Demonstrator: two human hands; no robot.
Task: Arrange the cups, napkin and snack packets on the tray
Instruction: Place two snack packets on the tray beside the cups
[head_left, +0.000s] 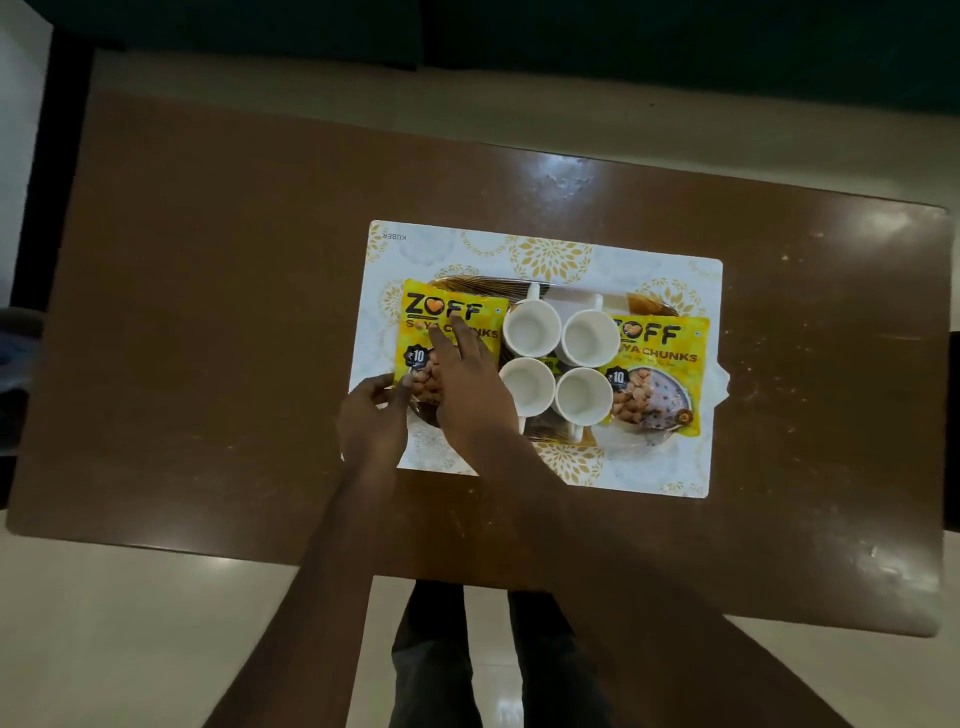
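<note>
Several white cups (531, 328) stand close together, mouths up, in the middle of a golden-brown tray (470, 283). A yellow snack packet (447, 312) lies on the tray's left end. My left hand (374, 421) pinches its lower left corner. My right hand (467, 387) rests flat on the same packet with the fingers spread. A second yellow snack packet (657, 374) lies on the tray's right end, touching the right-hand cups. Beside that packet a white napkin corner (723, 382) pokes out; the rest of it is hidden.
The tray sits on a white placemat with gold flower prints (550, 254), which lies on a brown table (234, 312). The table's near edge is just in front of my legs (436, 649). Pale floor surrounds the table.
</note>
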